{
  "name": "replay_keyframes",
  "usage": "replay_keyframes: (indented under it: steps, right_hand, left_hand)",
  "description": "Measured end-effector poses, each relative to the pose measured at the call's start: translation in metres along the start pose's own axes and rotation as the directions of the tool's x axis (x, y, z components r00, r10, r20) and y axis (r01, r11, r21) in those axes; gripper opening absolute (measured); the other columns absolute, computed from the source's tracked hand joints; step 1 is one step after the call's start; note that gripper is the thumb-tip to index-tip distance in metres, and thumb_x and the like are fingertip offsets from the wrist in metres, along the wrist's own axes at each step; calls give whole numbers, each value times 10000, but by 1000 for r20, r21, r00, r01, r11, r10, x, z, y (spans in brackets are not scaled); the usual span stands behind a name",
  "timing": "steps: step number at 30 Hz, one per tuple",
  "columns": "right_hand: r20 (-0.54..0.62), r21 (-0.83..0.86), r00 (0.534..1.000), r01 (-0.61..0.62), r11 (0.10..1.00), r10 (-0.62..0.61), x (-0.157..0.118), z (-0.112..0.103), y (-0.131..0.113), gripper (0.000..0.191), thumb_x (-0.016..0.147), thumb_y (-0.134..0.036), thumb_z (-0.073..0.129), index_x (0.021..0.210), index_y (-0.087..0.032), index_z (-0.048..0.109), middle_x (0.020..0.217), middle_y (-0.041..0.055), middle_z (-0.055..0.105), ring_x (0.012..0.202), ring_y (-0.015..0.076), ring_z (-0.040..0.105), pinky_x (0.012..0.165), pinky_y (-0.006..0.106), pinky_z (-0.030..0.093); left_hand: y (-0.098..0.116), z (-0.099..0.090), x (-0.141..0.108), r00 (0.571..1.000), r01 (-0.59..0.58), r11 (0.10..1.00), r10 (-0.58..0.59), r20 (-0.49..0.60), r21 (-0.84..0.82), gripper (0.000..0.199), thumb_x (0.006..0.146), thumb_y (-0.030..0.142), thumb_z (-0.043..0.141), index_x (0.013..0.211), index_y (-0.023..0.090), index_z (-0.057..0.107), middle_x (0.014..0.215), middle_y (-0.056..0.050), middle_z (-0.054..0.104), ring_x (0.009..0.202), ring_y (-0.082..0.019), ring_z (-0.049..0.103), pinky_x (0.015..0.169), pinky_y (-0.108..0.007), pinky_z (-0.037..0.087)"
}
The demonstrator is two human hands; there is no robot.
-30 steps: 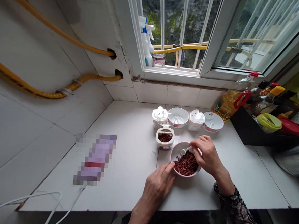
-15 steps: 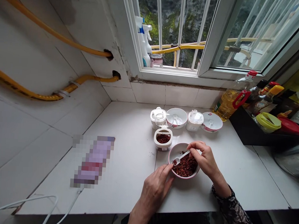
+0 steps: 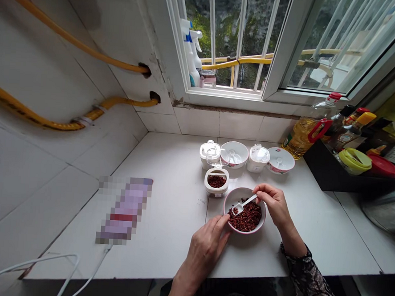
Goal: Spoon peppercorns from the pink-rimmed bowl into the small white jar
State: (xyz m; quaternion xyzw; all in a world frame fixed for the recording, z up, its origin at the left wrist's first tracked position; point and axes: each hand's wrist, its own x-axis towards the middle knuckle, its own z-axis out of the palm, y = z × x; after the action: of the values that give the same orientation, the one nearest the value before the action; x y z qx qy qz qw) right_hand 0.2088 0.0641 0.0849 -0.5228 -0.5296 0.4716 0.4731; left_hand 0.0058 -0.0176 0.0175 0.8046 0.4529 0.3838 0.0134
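Note:
My right hand (image 3: 276,204) pinches the handle end of a small white spoon (image 3: 246,204). A few dark red grains, which look like Sichuan peppercorns, lie in the spoon's scoop, over the bowl. The bowl (image 3: 226,203), white with a pink rim, holds a layer of the same peppercorns (image 3: 248,219). My left hand (image 3: 207,242) grips the bowl's near-left rim, its thumb partly hidden below. Just behind the bowl stands a white spice jar (image 3: 216,191) with its clear lid raised and peppercorns inside.
Behind are two closed white jars (image 3: 209,161) (image 3: 257,164) and two bowls (image 3: 234,164) (image 3: 281,168), each with a small spoon. To the right, an oil bottle (image 3: 300,134) stands beside a black box (image 3: 323,171) of bottles. A blurred purple item (image 3: 126,210) with a white cable lies left.
My right hand has moved slightly right and up, drawing the spoon away from my left fingertips toward the bowl's middle. My left hand stays on the bowl.

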Motion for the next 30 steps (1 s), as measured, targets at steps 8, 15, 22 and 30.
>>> replay_keyframes:
  steps: [8,15,22,30]
  right_hand:
    - [-14,-20,1000,21,1000,-21,0,1,-1,152,703,-330,608,680,-189,658,523,-18,573,527,141,538,566,278,450]
    - [-22,-29,998,63,998,-64,6,10,-8,181,756,-359,625,791,-185,661,613,7,649,612,164,615,667,308,495]
    - [9,-351,864,474,808,-503,10,34,-19,128,919,-247,527,933,-209,649,835,48,708,794,207,654,782,363,494]
    - [252,-531,610,736,420,-751,8,34,-21,227,916,-79,468,965,-221,638,855,44,718,805,216,605,830,396,450]
  left_hand:
    - [0,1,-1,1000,6,1000,-6,5,-14,333,993,210,433,1325,177,433,1068,-108,684,944,-201,694,777,-287,584]
    - [-1,3,-1,1000,-6,1000,6,-5,-1,310,994,202,433,1301,157,445,1048,-111,683,924,-201,692,768,-292,583]
    - [-1,3,-1,1000,-3,1000,3,2,-5,345,1000,213,410,1343,177,419,1063,-108,683,942,-200,694,774,-289,587]
    - [0,3,-1,1000,-5,1000,5,-1,11,316,1010,220,392,1318,159,429,1054,-119,678,943,-210,692,772,-301,587]
